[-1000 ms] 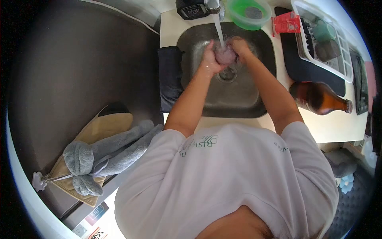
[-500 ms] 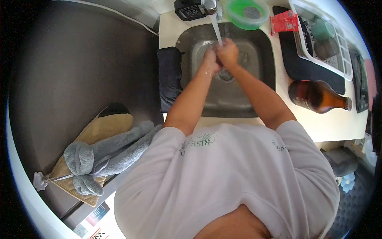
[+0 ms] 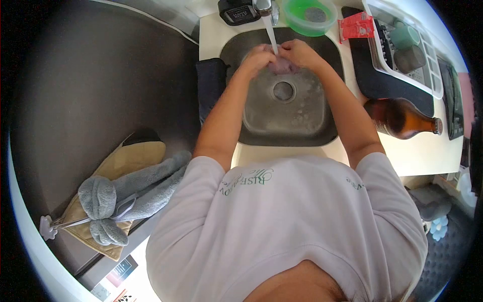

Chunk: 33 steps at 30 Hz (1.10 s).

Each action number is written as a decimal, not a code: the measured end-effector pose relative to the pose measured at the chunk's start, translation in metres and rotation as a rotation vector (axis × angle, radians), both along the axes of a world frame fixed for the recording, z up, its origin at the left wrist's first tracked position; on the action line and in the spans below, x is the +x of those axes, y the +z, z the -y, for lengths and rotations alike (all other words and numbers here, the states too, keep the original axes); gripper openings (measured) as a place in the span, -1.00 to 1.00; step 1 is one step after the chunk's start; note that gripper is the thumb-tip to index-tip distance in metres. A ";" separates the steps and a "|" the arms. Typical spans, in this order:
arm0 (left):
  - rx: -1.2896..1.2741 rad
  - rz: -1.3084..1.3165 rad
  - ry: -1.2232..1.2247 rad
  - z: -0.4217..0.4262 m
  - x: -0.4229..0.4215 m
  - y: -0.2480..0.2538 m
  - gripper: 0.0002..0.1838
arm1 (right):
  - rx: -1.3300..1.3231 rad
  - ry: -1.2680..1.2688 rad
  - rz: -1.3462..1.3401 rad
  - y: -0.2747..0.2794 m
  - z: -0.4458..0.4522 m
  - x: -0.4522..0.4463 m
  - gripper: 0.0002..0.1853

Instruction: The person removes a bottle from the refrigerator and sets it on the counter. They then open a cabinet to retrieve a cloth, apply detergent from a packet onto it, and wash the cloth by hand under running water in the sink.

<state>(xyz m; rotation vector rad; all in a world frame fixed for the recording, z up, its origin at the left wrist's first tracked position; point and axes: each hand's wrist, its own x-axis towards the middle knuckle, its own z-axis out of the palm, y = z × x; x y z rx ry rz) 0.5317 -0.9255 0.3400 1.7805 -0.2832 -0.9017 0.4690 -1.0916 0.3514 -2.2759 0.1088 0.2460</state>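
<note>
Over the far part of the metal sink (image 3: 271,133), a limp mauve cloth (image 3: 285,66) is stretched between both hands. My left hand (image 3: 258,60) is closed on its left side, while my right hand (image 3: 302,53) pinches the upper right side. A stream of running water (image 3: 271,38) pours from the tap (image 3: 262,7) onto the cloth between them. Below the cloth, the round drain (image 3: 284,91) shows. Parts of the fingers are hidden by the cloth and the backs of the hands.
A dark cloth (image 3: 211,85) hangs over the sink's left edge. Behind stand a black bottle (image 3: 237,12) and a green-bottomed tub (image 3: 302,25). To the right are a red packet (image 3: 357,27), a white dish rack (image 3: 433,50) with cups, and a brown bottle (image 3: 402,118) lying on its side.
My hands, bunched together half a second ago, have moved apart and slightly away from me. The mauve cloth is now spread between them, and the drain is uncovered.
</note>
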 end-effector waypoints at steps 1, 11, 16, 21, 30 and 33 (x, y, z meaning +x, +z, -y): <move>0.021 0.030 -0.022 0.001 -0.003 -0.003 -0.51 | 0.035 -0.026 0.068 0.007 -0.003 -0.002 -0.65; 0.109 0.020 0.013 -0.011 -0.029 -0.023 -0.64 | 0.521 -0.491 0.176 0.027 0.016 -0.011 -0.65; -0.270 -0.181 0.145 0.001 -0.014 -0.010 -0.72 | 0.221 -0.342 -0.214 -0.085 0.026 0.003 -0.45; -0.577 -0.591 0.098 0.002 0.005 0.001 -0.76 | 1.494 -0.440 -0.337 -0.043 -0.033 -0.031 -0.39; -0.613 -0.860 0.599 -0.024 -0.016 -0.039 -0.81 | 1.242 -0.498 -0.066 -0.037 -0.025 -0.021 -0.71; -0.943 -0.792 0.190 -0.013 -0.019 -0.121 -0.68 | 0.534 -0.532 0.225 -0.045 -0.078 -0.023 -0.77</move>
